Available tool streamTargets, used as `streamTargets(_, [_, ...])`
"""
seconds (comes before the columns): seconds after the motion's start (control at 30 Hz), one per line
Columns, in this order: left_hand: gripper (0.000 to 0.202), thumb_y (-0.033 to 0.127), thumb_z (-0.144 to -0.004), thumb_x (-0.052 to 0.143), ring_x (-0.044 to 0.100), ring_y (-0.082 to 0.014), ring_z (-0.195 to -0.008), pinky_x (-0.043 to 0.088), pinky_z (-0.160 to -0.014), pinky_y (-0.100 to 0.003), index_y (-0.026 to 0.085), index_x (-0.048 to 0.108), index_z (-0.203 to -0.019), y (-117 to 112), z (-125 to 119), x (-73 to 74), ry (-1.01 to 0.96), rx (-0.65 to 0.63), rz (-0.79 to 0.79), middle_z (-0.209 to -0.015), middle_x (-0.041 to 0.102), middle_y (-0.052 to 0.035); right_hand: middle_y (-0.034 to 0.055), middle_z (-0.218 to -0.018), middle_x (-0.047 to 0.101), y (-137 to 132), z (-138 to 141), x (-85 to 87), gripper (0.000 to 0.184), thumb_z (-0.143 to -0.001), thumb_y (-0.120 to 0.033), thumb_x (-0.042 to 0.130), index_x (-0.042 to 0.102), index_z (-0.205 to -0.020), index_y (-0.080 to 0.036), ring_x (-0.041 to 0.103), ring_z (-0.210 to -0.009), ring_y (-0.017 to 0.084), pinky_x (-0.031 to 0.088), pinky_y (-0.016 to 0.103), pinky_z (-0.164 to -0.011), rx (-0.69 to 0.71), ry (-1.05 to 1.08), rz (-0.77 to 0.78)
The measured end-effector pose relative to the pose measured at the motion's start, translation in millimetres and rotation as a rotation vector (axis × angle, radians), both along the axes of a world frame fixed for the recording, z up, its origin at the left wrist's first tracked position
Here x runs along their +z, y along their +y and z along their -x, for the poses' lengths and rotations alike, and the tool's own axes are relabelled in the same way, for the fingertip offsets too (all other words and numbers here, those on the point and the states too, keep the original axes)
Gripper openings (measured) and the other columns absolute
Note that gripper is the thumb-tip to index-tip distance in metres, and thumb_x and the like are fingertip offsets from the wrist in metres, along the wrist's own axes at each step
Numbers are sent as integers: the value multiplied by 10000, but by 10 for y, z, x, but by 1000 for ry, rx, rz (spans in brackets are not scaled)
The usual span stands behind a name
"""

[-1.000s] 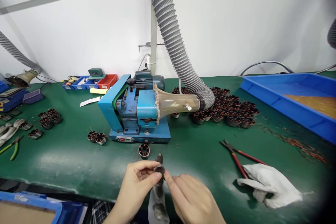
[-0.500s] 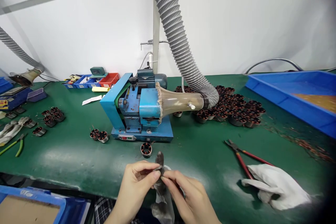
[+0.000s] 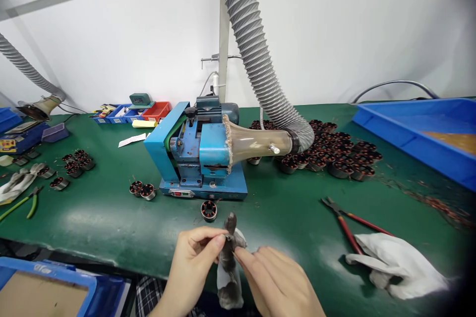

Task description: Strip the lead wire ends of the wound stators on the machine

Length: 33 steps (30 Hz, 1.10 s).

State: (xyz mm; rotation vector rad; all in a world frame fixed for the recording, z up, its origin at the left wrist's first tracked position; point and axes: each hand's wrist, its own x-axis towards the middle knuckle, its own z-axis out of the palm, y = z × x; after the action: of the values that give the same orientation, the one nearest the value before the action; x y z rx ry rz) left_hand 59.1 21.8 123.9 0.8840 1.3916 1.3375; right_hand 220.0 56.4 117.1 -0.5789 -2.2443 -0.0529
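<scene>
A white work glove [image 3: 229, 270] with blackened fingers hangs between my hands at the table's front edge. My left hand [image 3: 199, 257] pinches it between thumb and index finger near its dark upper part. From the other side, my right hand [image 3: 273, 272] grips the glove with closed fingers; its thumb is mostly hidden. One dark glove finger [image 3: 231, 223] points up above my fingertips. Just beyond lies a small motor stator [image 3: 208, 211] with copper windings. To the right, a second white glove [image 3: 399, 265] lies against the red-handled pliers [image 3: 344, 223].
A blue belt machine [image 3: 199, 153] stands ahead, its funnel [image 3: 258, 143] joined to a grey hose [image 3: 256, 39]. Many stators [image 3: 340, 168] crowd behind on the right, near a blue tray [image 3: 416, 133]. Two stators [image 3: 148, 191] sit left of the machine; green-handled pliers [image 3: 32, 203] lie far left.
My right hand has shifted slightly right and down along the glove, which now hangs straighter with more of it showing. My left hand keeps its pinch. The view has moved slightly.
</scene>
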Motion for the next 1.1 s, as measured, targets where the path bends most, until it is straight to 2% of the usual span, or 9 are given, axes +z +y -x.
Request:
streamTargets(0.17, [277,429,-733,676,532,-98,-542,458,-518,-168,173,766,-788,-28,-4,24,61,-23,-36,-673,663,-55,30,-539,566,-4,42,16,221,-901,-77,379,596,-934,-104,497,-466,145,375,272,-449,-26,-5,-18])
streamTargets(0.27, [199,373,-746,673,578,-119,-626,473,-594,-170,200,766,-782,-50,-3,15,122,-15,-78,-705,672,-52,27,-539,558,-5,57,-2,199,-897,-70,390,583,-936,-101,485,-456,145,373,275,-443,-29,-1,-8])
streamTargets(0.43, [152,314,-797,634,587,-123,-692,468,-649,-173,227,758,-814,-73,-15,33,170,-23,-154,-738,658,-36,56,-646,625,-27,45,-17,190,-887,-46,411,551,-1001,-105,569,-541,161,453,279,-524,10,12,126])
streamTargets(0.53, [160,317,-799,625,602,-141,-750,477,-691,-197,225,755,-786,-82,-51,70,195,52,-168,-829,660,-45,46,-713,648,-40,56,26,186,-903,-68,403,530,-1009,-152,609,-591,150,481,247,-575,82,73,306])
streamTargets(0.63, [149,292,-797,618,629,-162,-814,480,-753,-216,241,751,-753,-97,-91,89,247,109,-180,-879,694,-40,12,-688,630,-54,78,90,156,-931,-143,382,528,-914,-195,595,-558,125,464,204,-549,133,141,615])
streamTargets(0.77, [134,240,-781,627,650,-143,-801,475,-762,-187,287,751,-761,-121,-128,80,294,159,-207,-805,726,6,-6,-628,578,-78,97,144,259,-944,-324,390,524,-760,-201,540,-551,123,412,201,-518,76,172,1006])
streamTargets(0.87, [147,223,-770,626,652,-128,-777,472,-746,-166,297,751,-751,-125,-143,75,292,192,-207,-786,727,24,-24,-589,503,-91,109,146,330,-933,-416,389,508,-720,-193,469,-536,115,372,204,-506,56,203,1161])
streamTargets(0.97, [133,234,-763,629,648,-127,-750,474,-725,-163,277,748,-721,-116,-145,82,274,207,-186,-759,721,20,-30,-586,485,-102,120,123,326,-934,-411,386,503,-720,-194,455,-537,114,362,208,-517,51,201,1166])
streamTargets(1.1, [129,256,-770,628,642,-131,-742,474,-704,-165,256,750,-727,-102,-126,102,256,186,-167,-753,715,8,-6,-667,582,-123,116,88,233,-956,-302,354,509,-814,-202,543,-575,122,398,202,-553,96,153,999])
